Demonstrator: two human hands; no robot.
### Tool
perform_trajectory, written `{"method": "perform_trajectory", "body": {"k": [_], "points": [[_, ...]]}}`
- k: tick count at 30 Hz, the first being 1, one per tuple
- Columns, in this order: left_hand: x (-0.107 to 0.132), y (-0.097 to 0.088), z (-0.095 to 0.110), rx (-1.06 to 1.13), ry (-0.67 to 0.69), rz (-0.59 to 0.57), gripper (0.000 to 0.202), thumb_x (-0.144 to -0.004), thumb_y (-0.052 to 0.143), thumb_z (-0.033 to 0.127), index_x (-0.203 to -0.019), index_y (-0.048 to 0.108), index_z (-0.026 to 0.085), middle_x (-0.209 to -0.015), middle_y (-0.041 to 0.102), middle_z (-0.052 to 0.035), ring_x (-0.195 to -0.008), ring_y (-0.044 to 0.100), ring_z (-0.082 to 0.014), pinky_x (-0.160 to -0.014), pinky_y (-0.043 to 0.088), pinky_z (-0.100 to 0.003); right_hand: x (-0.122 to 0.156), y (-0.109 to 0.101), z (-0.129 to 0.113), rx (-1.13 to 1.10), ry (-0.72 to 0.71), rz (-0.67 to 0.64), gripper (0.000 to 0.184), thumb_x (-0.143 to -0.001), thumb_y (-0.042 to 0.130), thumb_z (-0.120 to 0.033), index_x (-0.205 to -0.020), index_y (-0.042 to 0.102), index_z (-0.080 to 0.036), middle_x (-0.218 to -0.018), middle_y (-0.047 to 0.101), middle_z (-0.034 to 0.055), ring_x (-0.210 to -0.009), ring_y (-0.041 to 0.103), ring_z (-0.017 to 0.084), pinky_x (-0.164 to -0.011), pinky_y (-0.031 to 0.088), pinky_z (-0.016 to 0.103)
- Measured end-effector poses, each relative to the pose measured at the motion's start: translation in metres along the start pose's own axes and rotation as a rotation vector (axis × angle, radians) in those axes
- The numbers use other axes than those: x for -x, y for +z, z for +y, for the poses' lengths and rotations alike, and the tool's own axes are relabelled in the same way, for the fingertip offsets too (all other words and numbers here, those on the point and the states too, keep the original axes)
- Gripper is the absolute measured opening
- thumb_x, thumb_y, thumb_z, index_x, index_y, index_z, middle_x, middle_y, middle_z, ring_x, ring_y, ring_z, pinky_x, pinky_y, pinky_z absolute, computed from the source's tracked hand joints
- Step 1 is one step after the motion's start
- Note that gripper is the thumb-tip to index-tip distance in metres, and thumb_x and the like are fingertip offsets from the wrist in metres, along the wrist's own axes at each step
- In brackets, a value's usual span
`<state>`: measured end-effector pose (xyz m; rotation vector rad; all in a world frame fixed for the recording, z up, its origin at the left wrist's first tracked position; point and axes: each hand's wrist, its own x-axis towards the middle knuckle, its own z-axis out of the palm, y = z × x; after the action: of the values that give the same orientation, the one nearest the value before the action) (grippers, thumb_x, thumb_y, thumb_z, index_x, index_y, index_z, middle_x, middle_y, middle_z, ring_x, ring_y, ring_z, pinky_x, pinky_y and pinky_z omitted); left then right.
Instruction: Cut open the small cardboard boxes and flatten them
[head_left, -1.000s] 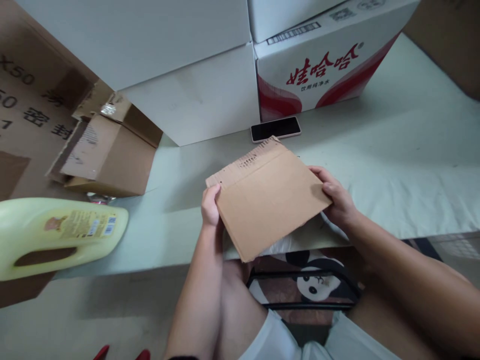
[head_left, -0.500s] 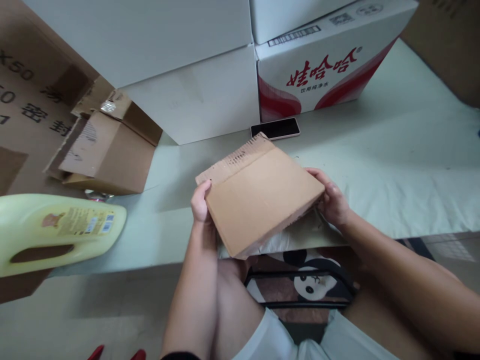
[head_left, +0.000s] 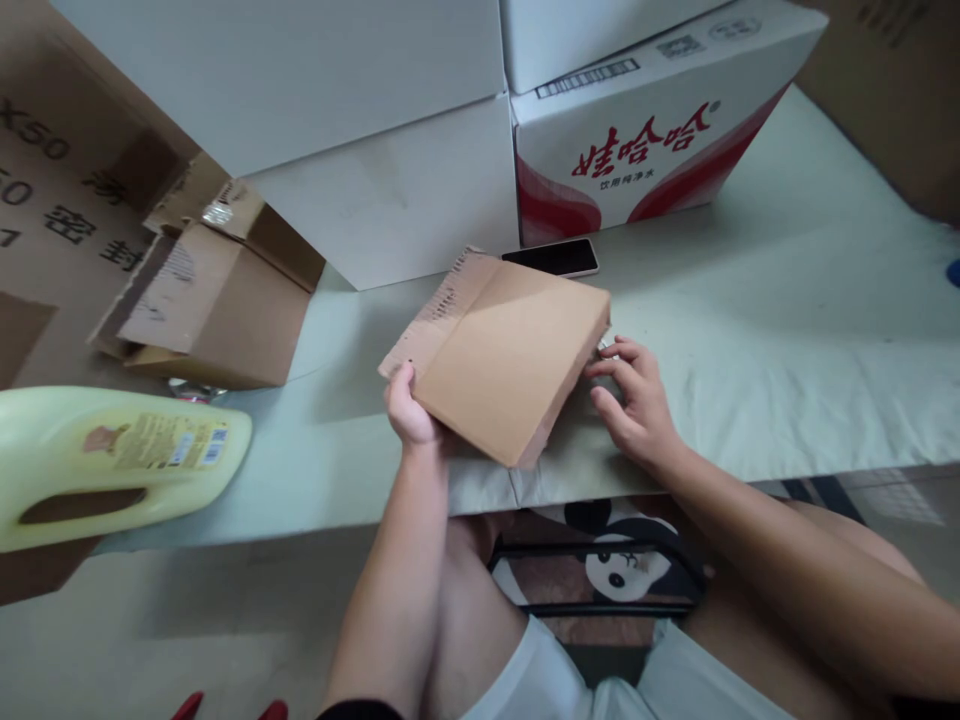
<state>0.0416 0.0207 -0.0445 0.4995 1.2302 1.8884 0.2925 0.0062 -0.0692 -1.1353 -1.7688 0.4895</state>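
My left hand [head_left: 409, 410] is closed on the near left edge of a flat brown cardboard box [head_left: 502, 350], holding it tilted above the pale table [head_left: 750, 330]. The box has a torn perforated strip along its far left side. My right hand [head_left: 634, 400] is off the box, fingers spread, resting on a flat pale package [head_left: 577, 455] that lies on the table under the box. A black phone [head_left: 553, 257] lies just beyond the box.
White cartons [head_left: 360, 130] and a red-printed carton [head_left: 645, 130] are stacked at the back. An open brown box [head_left: 217, 300] sits at the left, a pale yellow jug [head_left: 112, 465] lies on its side nearer me. A panda-print stool [head_left: 607, 570] stands below the table edge.
The cardboard box has swung up and to the left. My right hand let go of its right edge and dropped onto the package on the table. My left hand kept its hold.
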Motion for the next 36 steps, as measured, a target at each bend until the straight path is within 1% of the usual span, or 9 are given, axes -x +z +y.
{"method": "perform_trajectory", "body": {"k": [5,7,11,18,23,26,30,33,36], "points": [[0.004,0.011,-0.003,-0.014,0.003,0.168,0.033,-0.071,0.063,0.037,-0.095,0.068,0.015,-0.109,0.07,-0.0085,-0.111,0.064,-0.0258,-0.094,0.05,-0.036,0.001,0.002,-0.002,0.017,-0.195,-0.284,0.034,-0.089,0.055,-0.033,-0.121,0.059,-0.021,-0.123,0.061,0.0141,-0.126,0.052,0.033,-0.106,0.043,0.055],[0.007,0.015,-0.004,-0.042,0.047,0.209,0.029,-0.071,0.064,0.035,-0.093,0.067,0.016,-0.108,0.07,-0.0084,-0.112,0.063,-0.0251,-0.096,0.049,-0.035,0.002,0.004,-0.001,0.037,-0.187,-0.297,0.047,-0.088,0.057,-0.038,-0.132,0.052,-0.019,-0.132,0.057,0.0175,-0.13,0.05,0.035,-0.107,0.043,0.056],[0.011,0.017,-0.007,-0.06,0.091,0.127,0.029,-0.072,0.066,0.035,-0.092,0.069,0.015,-0.108,0.071,-0.0103,-0.113,0.063,-0.0252,-0.099,0.048,-0.036,-0.001,0.003,-0.001,0.007,-0.087,-0.247,0.067,-0.089,0.057,-0.045,-0.147,0.035,-0.021,-0.151,0.039,0.0196,-0.14,0.04,0.035,-0.112,0.038,0.057],[0.015,0.015,-0.017,-0.147,0.145,-0.022,0.03,-0.08,0.062,0.039,-0.095,0.073,0.015,-0.107,0.073,-0.0101,-0.115,0.063,-0.0243,-0.101,0.047,-0.035,-0.003,0.003,-0.001,-0.28,0.073,-0.182,0.081,-0.088,0.058,-0.053,-0.154,0.013,-0.037,-0.162,0.024,0.0073,-0.15,0.024,0.03,-0.119,0.027,0.054],[0.014,0.017,-0.02,-0.182,0.153,-0.04,0.03,-0.081,0.061,0.04,-0.093,0.073,0.015,-0.106,0.074,-0.0101,-0.112,0.065,-0.0242,-0.1,0.048,-0.035,-0.002,0.003,-0.001,-0.384,0.207,-0.165,0.083,-0.083,0.066,-0.051,-0.15,0.019,-0.037,-0.157,0.034,0.0097,-0.145,0.034,0.029,-0.114,0.034,0.054],[0.013,0.016,-0.021,-0.206,0.127,-0.047,0.031,-0.081,0.062,0.04,-0.097,0.072,0.016,-0.108,0.073,-0.0102,-0.112,0.065,-0.0252,-0.1,0.049,-0.037,-0.004,-0.002,-0.002,-0.392,0.287,-0.197,0.075,-0.082,0.068,-0.047,-0.145,0.03,-0.035,-0.15,0.043,0.0107,-0.142,0.038,0.029,-0.114,0.031,0.055],[0.014,0.011,-0.02,-0.399,0.188,-0.04,0.035,-0.082,0.062,0.045,-0.097,0.072,0.015,-0.11,0.073,-0.0128,-0.116,0.064,-0.0264,-0.105,0.046,-0.037,-0.011,-0.008,-0.003,-0.568,0.424,-0.181,0.071,-0.077,0.071,-0.046,-0.138,0.037,-0.037,-0.145,0.05,0.0084,-0.137,0.044,0.028,-0.112,0.034,0.055],[0.016,0.007,-0.019,-0.561,0.26,-0.067,0.041,-0.085,0.06,0.05,-0.097,0.072,0.013,-0.111,0.072,-0.0155,-0.117,0.063,-0.0268,-0.106,0.045,-0.037,-0.018,-0.01,-0.004,-0.796,0.568,-0.122,0.073,-0.072,0.073,-0.047,-0.135,0.037,-0.037,-0.134,0.057,0.0073,-0.129,0.052,0.027,-0.107,0.042,0.049],[0.02,0.006,-0.02,-0.591,0.339,-0.13,0.043,-0.088,0.057,0.054,-0.097,0.072,0.015,-0.108,0.072,-0.0148,-0.116,0.063,-0.0257,-0.107,0.044,-0.037,-0.021,-0.01,-0.004,-0.852,0.673,-0.103,0.085,-0.067,0.077,-0.044,-0.138,0.031,-0.035,-0.121,0.061,0.0077,-0.119,0.057,0.027,-0.099,0.048,0.046]]}}
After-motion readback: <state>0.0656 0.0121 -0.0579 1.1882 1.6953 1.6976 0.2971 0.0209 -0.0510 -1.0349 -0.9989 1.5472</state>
